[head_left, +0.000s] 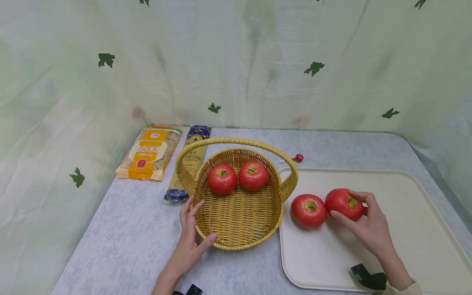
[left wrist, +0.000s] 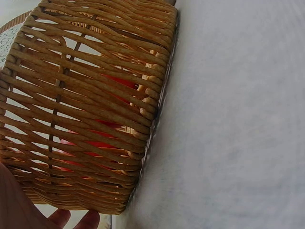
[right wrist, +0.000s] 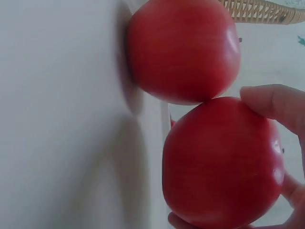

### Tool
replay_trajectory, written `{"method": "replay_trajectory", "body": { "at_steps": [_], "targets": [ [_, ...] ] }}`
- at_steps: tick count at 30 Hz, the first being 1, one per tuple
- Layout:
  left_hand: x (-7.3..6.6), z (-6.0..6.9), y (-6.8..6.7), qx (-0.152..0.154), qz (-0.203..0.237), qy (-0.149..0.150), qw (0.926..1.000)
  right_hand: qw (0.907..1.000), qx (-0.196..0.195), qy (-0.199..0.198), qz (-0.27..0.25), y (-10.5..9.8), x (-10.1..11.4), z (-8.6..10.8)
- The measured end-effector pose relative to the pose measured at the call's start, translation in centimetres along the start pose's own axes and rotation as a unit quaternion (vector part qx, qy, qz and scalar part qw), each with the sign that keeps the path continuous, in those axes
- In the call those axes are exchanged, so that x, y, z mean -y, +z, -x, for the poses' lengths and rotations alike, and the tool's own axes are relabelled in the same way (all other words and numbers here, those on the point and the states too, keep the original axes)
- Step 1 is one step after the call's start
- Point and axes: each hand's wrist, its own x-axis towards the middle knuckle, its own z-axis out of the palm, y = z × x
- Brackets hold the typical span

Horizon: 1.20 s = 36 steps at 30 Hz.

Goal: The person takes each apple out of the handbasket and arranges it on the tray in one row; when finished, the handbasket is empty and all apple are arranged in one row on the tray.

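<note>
My right hand (head_left: 370,225) grips a red apple (head_left: 341,204) between thumb and fingers. In the right wrist view this apple (right wrist: 221,164) is raised a little off the tray and touches a second apple (right wrist: 183,50). That second apple (head_left: 309,211) rests on the beige tray (head_left: 409,246). My left hand (head_left: 189,241) lies at the near left rim of a wicker basket (head_left: 239,221), fingers spread and thumb tip over the rim. Two red apples (head_left: 222,179) sit in the back of the basket. The left wrist view shows its woven side (left wrist: 86,95) close up.
A yellow noodle packet (head_left: 149,152) lies at the back left of the grey table (head_left: 121,229). Beside it, a spaghetti packet (head_left: 189,164) is partly behind the basket handle (head_left: 236,141). A small red wrapped lollipop (head_left: 298,157) lies behind the tray.
</note>
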Motion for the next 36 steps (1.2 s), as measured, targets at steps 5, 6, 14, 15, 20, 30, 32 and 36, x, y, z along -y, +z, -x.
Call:
{"method": "replay_trajectory", "body": {
  "at_steps": [5, 6, 14, 15, 20, 30, 32, 36],
  "targets": [
    [0.0, 0.0, 0.0, 0.001, 0.003, 0.000, 1.0000, 0.9998, 0.012, 0.014, 0.007, 0.2, -0.5, 0.1],
    [0.0, 0.0, 0.0, 0.001, 0.003, 0.000, 1.0000, 0.9997, 0.014, 0.016, 0.009, 0.2, -0.6, 0.1],
    [0.0, -0.1, 0.0, 0.002, 0.001, 0.000, 1.0000, 0.9994, 0.026, 0.021, 0.009, 0.4, -1.2, 0.3],
    [0.0, -0.1, 0.0, 0.002, 0.001, -0.001, 1.0000, 0.9994, 0.026, 0.022, 0.009, 0.5, -1.2, 0.3],
    [0.0, -0.1, 0.0, 0.001, 0.001, -0.004, 1.0000, 0.9993, 0.028, 0.022, 0.015, 0.5, -1.4, 0.2],
    [0.0, -0.1, -0.1, -0.001, 0.004, -0.008, 1.0000, 0.9989, 0.040, 0.002, 0.025, 0.5, -1.4, -0.2],
    [-0.1, 0.0, 0.0, 0.000, 0.004, -0.008, 1.0000, 0.9987, 0.044, -0.002, 0.024, 0.5, -1.4, -0.4],
    [0.0, 0.0, 0.0, 0.001, 0.003, -0.009, 1.0000, 0.9983, 0.055, -0.006, 0.020, 0.5, -1.5, -0.5]
  ]
}}
